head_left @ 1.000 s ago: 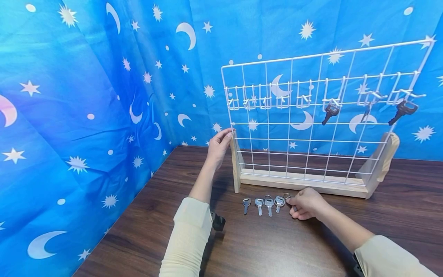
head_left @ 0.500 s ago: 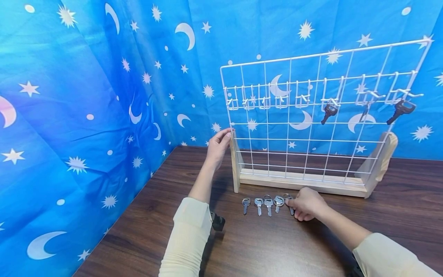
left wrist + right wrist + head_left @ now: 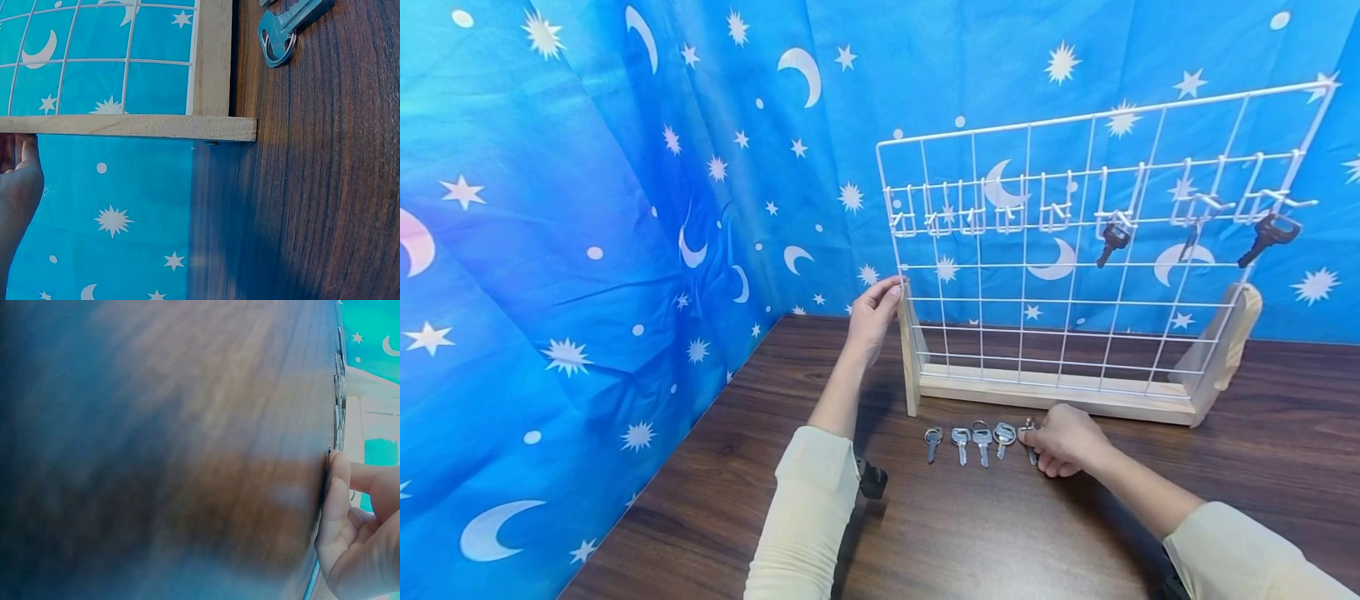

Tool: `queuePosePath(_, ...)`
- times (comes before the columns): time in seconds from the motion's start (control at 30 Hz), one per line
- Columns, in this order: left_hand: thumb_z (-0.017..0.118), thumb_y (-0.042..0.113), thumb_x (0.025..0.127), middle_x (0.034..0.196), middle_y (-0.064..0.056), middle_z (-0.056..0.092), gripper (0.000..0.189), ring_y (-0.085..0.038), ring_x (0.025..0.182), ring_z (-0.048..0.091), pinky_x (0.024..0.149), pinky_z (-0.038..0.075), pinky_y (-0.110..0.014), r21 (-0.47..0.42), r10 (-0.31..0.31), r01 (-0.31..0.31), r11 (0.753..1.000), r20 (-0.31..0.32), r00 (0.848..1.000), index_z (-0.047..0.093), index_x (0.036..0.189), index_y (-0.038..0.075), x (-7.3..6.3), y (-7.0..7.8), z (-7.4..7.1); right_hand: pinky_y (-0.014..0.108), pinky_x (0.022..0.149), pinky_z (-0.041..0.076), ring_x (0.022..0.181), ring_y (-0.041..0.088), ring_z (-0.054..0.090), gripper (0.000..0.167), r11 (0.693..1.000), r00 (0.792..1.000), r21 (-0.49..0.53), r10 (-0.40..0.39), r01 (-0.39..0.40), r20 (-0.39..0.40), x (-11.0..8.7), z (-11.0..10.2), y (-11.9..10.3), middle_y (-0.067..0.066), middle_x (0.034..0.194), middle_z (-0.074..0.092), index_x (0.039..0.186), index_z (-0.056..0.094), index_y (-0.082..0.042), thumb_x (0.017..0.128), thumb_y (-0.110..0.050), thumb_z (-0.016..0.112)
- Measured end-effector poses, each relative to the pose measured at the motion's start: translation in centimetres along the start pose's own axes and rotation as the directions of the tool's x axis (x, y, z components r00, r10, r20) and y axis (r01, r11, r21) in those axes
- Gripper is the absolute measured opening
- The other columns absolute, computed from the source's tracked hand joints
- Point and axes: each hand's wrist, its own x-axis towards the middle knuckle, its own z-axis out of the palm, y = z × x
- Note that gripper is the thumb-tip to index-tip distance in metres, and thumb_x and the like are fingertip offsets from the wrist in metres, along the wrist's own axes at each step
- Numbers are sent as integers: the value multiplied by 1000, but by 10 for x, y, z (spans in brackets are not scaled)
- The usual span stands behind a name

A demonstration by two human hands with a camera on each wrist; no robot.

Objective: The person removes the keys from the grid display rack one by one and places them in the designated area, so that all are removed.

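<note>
My left hand (image 3: 874,321) holds the left wooden side (image 3: 911,358) of a white wire grid rack (image 3: 1051,379) near its top. In the left wrist view, the fingers of that hand (image 3: 20,181) are partly hidden by the wood. My right hand (image 3: 1067,442) is low at the table, its thumb and fingertips pinching a silver key (image 3: 1027,435) with a ring, the rightmost of a row. The fingers cover part of this key. Several silver keys (image 3: 982,444) with rings lie left of it, in front of the rack's base.
White hooks (image 3: 1011,218) run along the grid. Dark-headed keys (image 3: 1116,242) hang from hooks toward the right, with another thin key (image 3: 1191,242) between them. A blue cloth (image 3: 715,167) with moons and stars stands behind and left of the brown wooden table (image 3: 940,542).
The right fingers have shifted slightly on the rightmost key, and its ring now stands tilted up. The left hand keeps its place on the rack.
</note>
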Motion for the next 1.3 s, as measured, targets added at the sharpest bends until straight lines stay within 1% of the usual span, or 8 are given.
queuePosePath(0.4,50,6,95,121,-20,57,30,-24,111,55,93,46,-32,-1,-6,6,1000,0,1000,54,120,-9,-1,-2,-1,32,50,55,51,17,60,28,986,997,158,-69,62,45,-9,-25,2,7,58,61,76,59,5,89,-19,57)
queuePosePath(0.53,50,7,95,121,-21,56,30,-24,110,55,93,46,-32,2,-5,5,1000,2,1000,54,120,-9,-1,-2,-1,32,52,55,55,17,61,28,982,990,125,-141,143,-25,-13,-40,-1,6,62,63,82,61,7,89,-20,57)
queuePosePath(0.67,50,7,95,121,-21,56,30,-24,111,55,93,46,-31,2,-3,3,1000,3,1000,54,120,-10,-1,-1,-1,27,50,51,58,16,60,30,966,953,26,-248,257,-174,-18,-57,-6,3,65,64,88,63,5,91,-24,57)
queuePosePath(0.8,50,7,95,121,-21,56,30,-24,111,54,93,46,-31,3,3,-3,1000,3,1000,54,120,-10,0,-1,-1,25,47,45,59,11,59,31,945,855,-67,-318,319,-410,-24,-75,-14,7,71,67,96,64,3,91,-27,57)
queuePosePath(0.93,50,7,95,122,-21,56,30,-24,112,54,93,46,-31,8,7,-7,1000,7,1000,54,120,-10,0,-1,-1,18,51,40,58,-8,52,26,925,674,-80,-327,371,-663,-25,-89,-25,15,79,68,99,64,1,89,-22,61)
queuePosePath(1.07,50,6,95,121,-20,57,30,-23,110,55,93,47,-33,3,9,-9,1000,-1,1000,54,120,-9,1,-1,-1,13,57,37,62,-14,47,22,899,498,-39,-277,436,-822,-22,-98,-39,8,82,67,100,65,0,87,-18,64)
queuePosePath(1.2,50,6,95,120,-20,57,29,-22,109,56,92,47,-32,-2,7,-7,1000,-6,1000,54,120,-9,1,-1,-1,9,63,40,70,-8,52,24,860,420,27,-221,510,-880,-15,-104,-49,-5,84,63,103,63,0,87,-18,64)
queuePosePath(1.3,50,6,95,121,-20,57,29,-22,109,55,93,47,-32,-4,2,-2,1000,-3,1000,54,120,-9,1,-1,0,9,66,43,74,-6,54,23,842,390,51,-194,538,-900,-10,-108,-55,-8,86,62,103,61,0,87,-18,64)
